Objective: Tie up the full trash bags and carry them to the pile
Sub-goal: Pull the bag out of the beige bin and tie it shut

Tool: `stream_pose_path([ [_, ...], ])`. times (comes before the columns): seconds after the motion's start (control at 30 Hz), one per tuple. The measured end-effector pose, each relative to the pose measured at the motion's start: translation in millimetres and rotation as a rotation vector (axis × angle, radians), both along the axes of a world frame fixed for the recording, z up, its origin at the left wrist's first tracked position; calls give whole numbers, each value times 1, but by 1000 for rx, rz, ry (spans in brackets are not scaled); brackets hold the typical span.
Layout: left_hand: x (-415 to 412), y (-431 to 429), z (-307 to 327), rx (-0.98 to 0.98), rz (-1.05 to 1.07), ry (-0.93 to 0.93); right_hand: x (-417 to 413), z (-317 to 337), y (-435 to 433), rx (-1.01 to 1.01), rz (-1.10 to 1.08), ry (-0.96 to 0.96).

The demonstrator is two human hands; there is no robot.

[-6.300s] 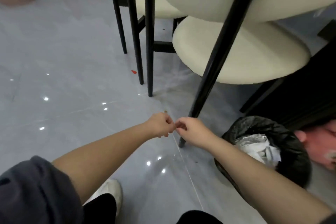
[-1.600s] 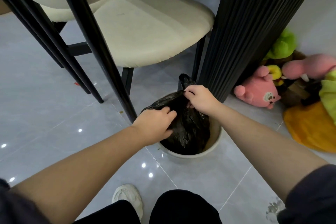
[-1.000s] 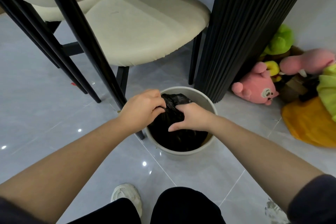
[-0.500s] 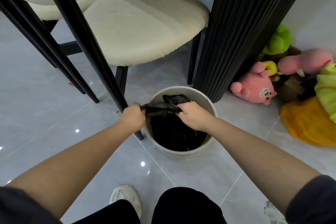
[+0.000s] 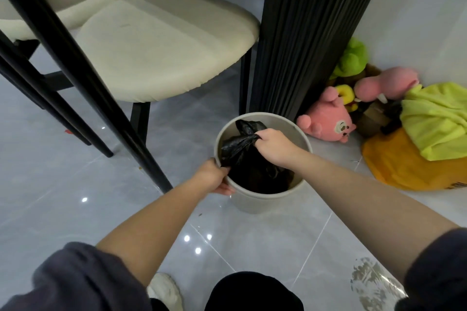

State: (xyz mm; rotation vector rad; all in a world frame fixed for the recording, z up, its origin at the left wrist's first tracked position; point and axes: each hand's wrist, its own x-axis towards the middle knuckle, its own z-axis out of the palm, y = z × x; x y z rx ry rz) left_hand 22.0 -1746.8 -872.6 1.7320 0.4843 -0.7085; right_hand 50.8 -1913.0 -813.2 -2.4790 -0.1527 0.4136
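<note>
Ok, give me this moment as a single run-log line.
phase: tying bag | right hand: grip on black trash bag neck | left hand: holds bin rim | bag: inside bin

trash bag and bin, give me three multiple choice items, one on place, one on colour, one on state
1. Where is the trash bag?
A. inside the bin
B. on the chair seat
C. beside the plush toys

2. What colour is the bag?
A. white
B. black
C. yellow

3. What is the right hand doing?
A. resting open on the floor
B. gripping the bag's gathered top
C. holding the chair leg

Answers: 1 A, the bag sits within the bin's rim; 2 B, its plastic is glossy black; 3 B, the fingers close round the bunched neck, while the left hand holds the bin's edge.
</note>
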Motion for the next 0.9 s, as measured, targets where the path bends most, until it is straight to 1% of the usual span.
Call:
stream_pose_path([
  [0.07, 7, -21, -4, -18, -2, -18, 3, 0, -12, 24, -96, -12],
  [0.17, 15, -47, -8, -21, 15, 7, 6, 0, -30, 35, -193, -26],
  [0.2, 18, -53, -9, 61, -5, -32, 6, -1, -35, 39, -210, -39],
  [0.27, 24, -55, -9, 331, -127, -216, 6, 2, -43, 63, -255, -90],
  [0.3, 26, -54, -8, 382, -178, -304, 5, 4, -47, 96, -287, -119],
  [0.37, 26, -48, -3, 326, -269, -374, 5, 12, -54, 161, -351, -179],
  [0.47, 20, -42, 1, 324, -454, -361, 6, 26, -62, 180, -392, -215],
  [0.5, 16, -43, 4, 304, -471, -362, 5, 29, -63, 168, -391, -218],
  [0.53, 13, -44, 4, 256, -441, -350, 5, 32, -63, 145, -383, -216],
  [0.57, 10, -46, 6, 160, -371, -319, 4, 34, -62, 124, -366, -209],
  [0.63, 10, -51, 7, -48, -212, -222, 2, 36, -59, 106, -328, -207],
  [0.67, 10, -52, 9, -106, -151, -175, 2, 36, -56, 101, -317, -204],
  [0.8, 4, -51, 8, -138, 13, -25, 0, 33, -49, 56, -341, -205],
  [0.9, -2, -52, 4, -113, 26, -5, 2, 34, -47, 136, -417, -211],
])
